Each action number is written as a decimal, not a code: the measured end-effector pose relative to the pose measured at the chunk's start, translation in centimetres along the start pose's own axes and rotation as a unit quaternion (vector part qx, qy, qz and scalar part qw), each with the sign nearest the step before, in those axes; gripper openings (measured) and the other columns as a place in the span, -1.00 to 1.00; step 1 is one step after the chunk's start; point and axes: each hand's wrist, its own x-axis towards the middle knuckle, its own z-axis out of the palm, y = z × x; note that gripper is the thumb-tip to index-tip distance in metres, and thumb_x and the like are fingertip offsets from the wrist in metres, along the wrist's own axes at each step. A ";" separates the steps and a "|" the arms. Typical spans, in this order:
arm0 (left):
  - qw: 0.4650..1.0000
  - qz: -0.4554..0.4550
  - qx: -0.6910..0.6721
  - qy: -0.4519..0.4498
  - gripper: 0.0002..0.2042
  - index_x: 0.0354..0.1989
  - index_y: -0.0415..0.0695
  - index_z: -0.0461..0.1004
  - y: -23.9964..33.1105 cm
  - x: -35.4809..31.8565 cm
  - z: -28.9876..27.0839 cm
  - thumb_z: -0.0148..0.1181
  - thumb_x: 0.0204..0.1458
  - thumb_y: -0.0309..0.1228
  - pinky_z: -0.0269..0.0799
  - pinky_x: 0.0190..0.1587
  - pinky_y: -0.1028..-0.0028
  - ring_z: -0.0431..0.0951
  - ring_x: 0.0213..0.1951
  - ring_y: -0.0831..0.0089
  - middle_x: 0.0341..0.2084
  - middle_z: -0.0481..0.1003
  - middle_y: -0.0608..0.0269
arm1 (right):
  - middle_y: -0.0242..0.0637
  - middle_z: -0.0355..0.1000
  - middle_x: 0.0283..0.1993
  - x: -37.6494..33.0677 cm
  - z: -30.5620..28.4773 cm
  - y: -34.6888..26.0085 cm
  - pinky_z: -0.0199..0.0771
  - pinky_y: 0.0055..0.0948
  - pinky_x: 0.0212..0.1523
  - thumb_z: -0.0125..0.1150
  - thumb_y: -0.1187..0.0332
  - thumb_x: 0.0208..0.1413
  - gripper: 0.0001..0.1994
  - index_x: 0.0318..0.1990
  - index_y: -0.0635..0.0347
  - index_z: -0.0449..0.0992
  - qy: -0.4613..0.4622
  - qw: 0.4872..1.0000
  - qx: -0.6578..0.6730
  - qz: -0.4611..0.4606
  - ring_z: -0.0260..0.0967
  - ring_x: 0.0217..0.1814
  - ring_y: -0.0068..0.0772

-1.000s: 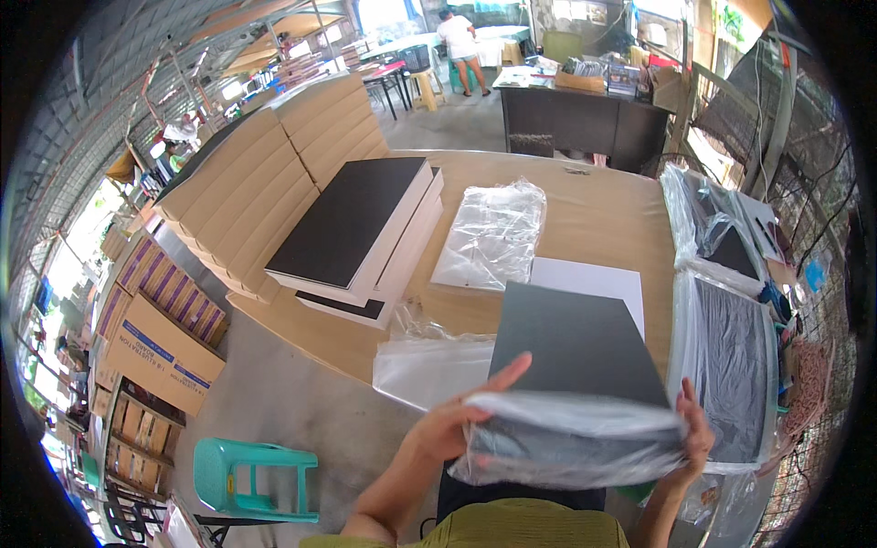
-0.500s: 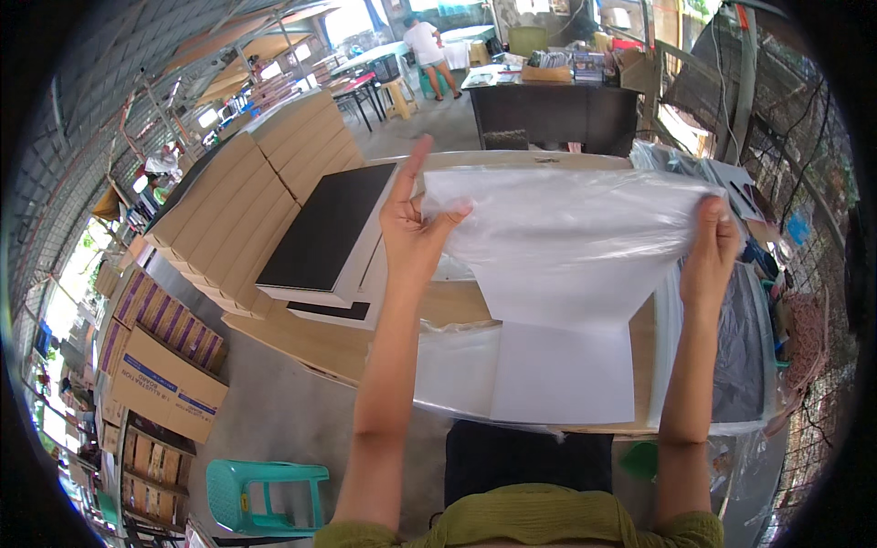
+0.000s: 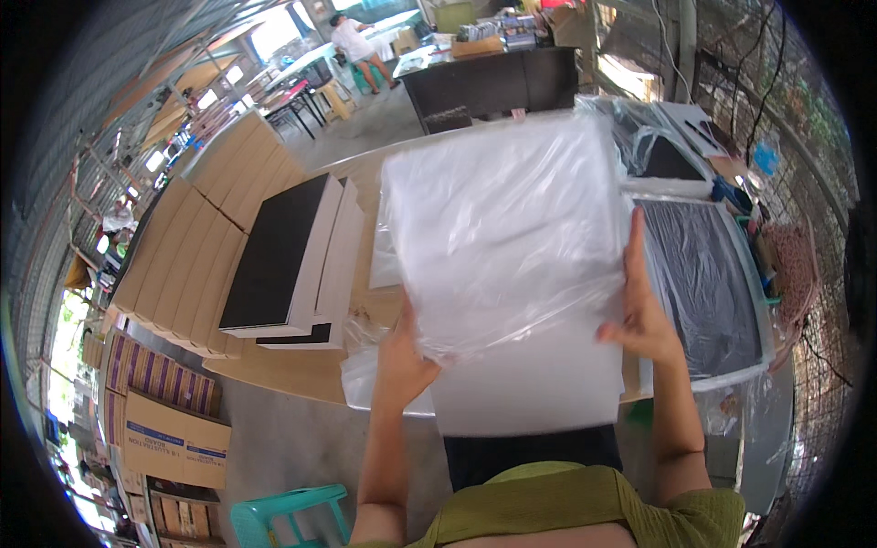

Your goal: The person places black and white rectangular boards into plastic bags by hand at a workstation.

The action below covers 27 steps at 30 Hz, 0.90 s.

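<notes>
A clear plastic bag [image 3: 512,228] lies over white board or paper sheets, with a bare white part [image 3: 530,393] sticking out toward me. My left hand [image 3: 402,370] grips the near left corner, its fingertips partly hidden by the film. Against the right edge rests my right hand [image 3: 644,315], fingers stretched out and thumb spread over the white sheet. The bag and sheets are slightly blurred, and their near end reaches past the table's front edge.
Black-topped white boxes [image 3: 283,256] stand on the table [image 3: 301,385] at left, beside stacked brown cartons [image 3: 174,265]. Plastic-wrapped dark sheets [image 3: 699,283] lie at right. A green stool [image 3: 288,511] stands on the floor at lower left. Someone in white [image 3: 352,41] is far off near a dark desk [image 3: 493,87].
Both hands have come down toward me, and the gathered plastic now lies spread over the white sheets. My right hand has gone from a pinch to stretched fingers. The view has shifted.
</notes>
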 end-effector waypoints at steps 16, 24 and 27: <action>0.934 -0.277 0.202 -0.098 -0.45 0.27 0.03 0.27 -1.2 -21.1 3.5 0.02 0.03 -0.56 0.30 -0.55 0.18 0.42 -0.64 0.07 -0.71 0.42 0.06 | -0.17 0.30 -0.58 -18.7 -10.4 -4.0 0.29 -0.39 -0.55 0.03 0.73 -0.17 -0.50 -0.03 0.08 0.55 -0.284 0.903 -0.230 0.224 0.27 -0.62 -0.22; 0.951 -0.146 0.190 -0.197 -0.45 0.27 0.07 0.29 -1.4 -25.5 1.1 -0.03 0.03 -0.58 0.32 -0.57 0.29 0.42 -0.63 0.27 -0.68 0.39 0.15 | -0.21 0.31 -0.60 -20.3 -12.4 -6.7 0.27 -0.47 -0.55 0.12 0.70 -0.14 -0.60 -0.12 0.11 0.60 -0.271 0.897 -0.136 0.320 0.25 -0.63 -0.32; 0.971 -0.167 -0.033 -0.168 -0.49 0.19 0.08 0.40 0.1 -25.5 0.7 0.11 0.00 -0.58 0.33 -0.56 0.44 0.38 -0.62 0.37 -0.69 0.36 0.22 | -0.24 0.31 -0.57 -18.7 -12.7 -7.5 0.25 -0.51 -0.54 0.13 0.71 -0.13 -0.61 -0.13 0.12 0.62 -0.290 0.877 -0.090 0.373 0.22 -0.62 -0.43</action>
